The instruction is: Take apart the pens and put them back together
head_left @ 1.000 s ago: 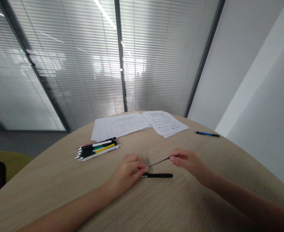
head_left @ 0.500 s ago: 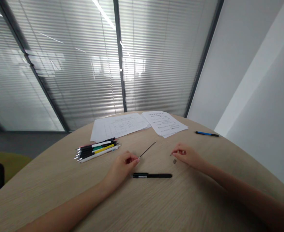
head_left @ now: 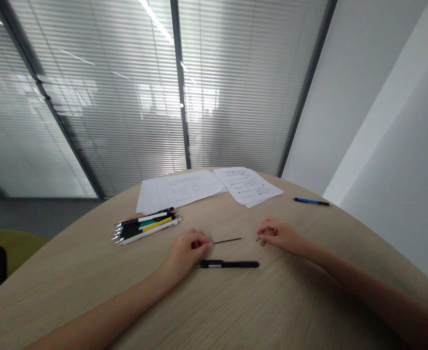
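Just beside left fingers [head_left: 204,244], pen refill [head_left: 226,240]

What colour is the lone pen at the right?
Blue with black ends on the pen, as the head view shows.

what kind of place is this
Most likely an office meeting room: a glass partition with slatted blinds stands behind a large rounded wood-look table, which holds printed papers and a bundle of pens.
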Motion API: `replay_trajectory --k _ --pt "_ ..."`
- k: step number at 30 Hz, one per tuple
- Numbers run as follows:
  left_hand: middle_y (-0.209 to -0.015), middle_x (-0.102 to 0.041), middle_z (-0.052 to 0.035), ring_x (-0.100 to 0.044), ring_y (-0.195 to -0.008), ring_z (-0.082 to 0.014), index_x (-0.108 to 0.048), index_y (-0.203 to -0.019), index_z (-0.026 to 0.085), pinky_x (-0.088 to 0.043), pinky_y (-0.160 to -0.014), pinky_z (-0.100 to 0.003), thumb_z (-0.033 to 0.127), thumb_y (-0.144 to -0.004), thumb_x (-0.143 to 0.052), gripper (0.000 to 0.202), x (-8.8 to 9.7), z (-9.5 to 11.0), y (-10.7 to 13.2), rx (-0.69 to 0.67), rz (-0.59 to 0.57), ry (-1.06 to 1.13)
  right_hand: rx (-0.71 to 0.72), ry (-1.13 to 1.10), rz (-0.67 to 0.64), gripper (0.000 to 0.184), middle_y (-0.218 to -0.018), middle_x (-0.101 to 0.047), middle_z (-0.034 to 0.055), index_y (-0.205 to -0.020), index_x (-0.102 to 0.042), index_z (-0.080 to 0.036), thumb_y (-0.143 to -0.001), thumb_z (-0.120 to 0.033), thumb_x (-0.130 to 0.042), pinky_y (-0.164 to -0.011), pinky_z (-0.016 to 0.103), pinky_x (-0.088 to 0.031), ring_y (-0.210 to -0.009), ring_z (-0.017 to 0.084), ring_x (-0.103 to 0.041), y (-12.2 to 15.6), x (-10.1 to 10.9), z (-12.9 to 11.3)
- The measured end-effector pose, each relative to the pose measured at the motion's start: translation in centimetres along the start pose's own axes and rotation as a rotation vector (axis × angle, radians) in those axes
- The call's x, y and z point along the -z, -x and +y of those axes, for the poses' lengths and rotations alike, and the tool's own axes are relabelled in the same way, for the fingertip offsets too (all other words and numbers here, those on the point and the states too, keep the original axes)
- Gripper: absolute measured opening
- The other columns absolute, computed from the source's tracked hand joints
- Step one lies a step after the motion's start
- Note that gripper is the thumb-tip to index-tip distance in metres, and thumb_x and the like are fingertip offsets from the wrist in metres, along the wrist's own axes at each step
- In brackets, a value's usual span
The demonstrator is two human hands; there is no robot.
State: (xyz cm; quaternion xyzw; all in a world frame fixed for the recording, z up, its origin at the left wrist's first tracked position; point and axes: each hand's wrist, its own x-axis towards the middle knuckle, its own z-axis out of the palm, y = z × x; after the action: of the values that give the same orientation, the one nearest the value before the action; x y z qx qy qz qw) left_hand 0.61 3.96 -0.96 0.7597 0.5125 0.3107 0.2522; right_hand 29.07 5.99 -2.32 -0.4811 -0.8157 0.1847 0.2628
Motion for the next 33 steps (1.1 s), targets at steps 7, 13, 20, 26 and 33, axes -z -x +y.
replay_trajectory --k 7,13,20,26,33 --pt "-0.065 -0.055 -0.0011 -0.051 -0.058 -0.0149 -0.065 -0.065 0.016 -0.038 -0.054 -0.025 0.029 -0.067 -0.053 0.017 0.1 0.4 0.1 0.014 -0.021 -0.009 -0.002 -0.007 -0.007 0.016 -0.074 -0.054 0.0029 -0.078 -0.063 -0.015 -0.073 -0.023 -0.05 -0.056 0.024 -0.039 -0.059 0.012 -0.047 0.0 0.1 0.1" --pt "-0.068 -0.056 -0.0019 -0.052 -0.057 -0.0148 -0.066 -0.074 0.016 -0.039 -0.053 -0.025 0.032 -0.068 -0.052 0.022 0.0 0.4 0.0 0.015 -0.021 -0.001 -0.004 0.005 0.011 0.018 -0.075 -0.057 0.0036 -0.079 -0.063 -0.016 -0.075 -0.024 -0.047 -0.058 0.025 -0.04 -0.062 0.013 -0.051 0.0 0.2 0.0" --pt "-0.066 -0.054 -0.0012 -0.051 -0.063 -0.0152 -0.063 -0.067 0.017 -0.04 -0.059 -0.026 0.03 -0.073 -0.047 0.021 0.5 1.6 0.3 -0.048 0.041 -0.025 -0.015 0.041 0.099 0.018 -0.075 -0.056 0.0045 -0.08 -0.061 -0.015 -0.076 -0.022 -0.044 -0.058 0.026 -0.04 -0.062 0.014 -0.05 -0.1 0.4 -0.6" --pt "-0.073 -0.057 -0.0027 -0.051 -0.074 -0.0171 -0.064 -0.076 0.02 -0.037 -0.073 -0.033 0.027 -0.073 -0.054 0.013 0.5 2.5 1.5 -0.449 -0.025 -0.196 0.231 0.212 0.21 0.015 -0.078 -0.055 0.0051 -0.081 -0.057 -0.018 -0.079 -0.018 -0.043 -0.067 0.028 -0.042 -0.073 0.015 -0.051 0.8 1.2 -3.7" --pt "-0.081 -0.058 -0.0053 -0.05 -0.078 -0.0197 -0.063 -0.088 0.02 -0.035 -0.074 -0.035 0.031 -0.069 -0.062 0.023 -0.2 2.2 1.8 -0.601 -0.132 -0.434 0.51 0.596 -0.055 0.01 -0.082 -0.056 0.0082 -0.077 -0.058 -0.016 -0.077 -0.024 -0.051 -0.063 0.03 -0.04 -0.075 0.019 -0.05 2.2 -0.1 -7.5"
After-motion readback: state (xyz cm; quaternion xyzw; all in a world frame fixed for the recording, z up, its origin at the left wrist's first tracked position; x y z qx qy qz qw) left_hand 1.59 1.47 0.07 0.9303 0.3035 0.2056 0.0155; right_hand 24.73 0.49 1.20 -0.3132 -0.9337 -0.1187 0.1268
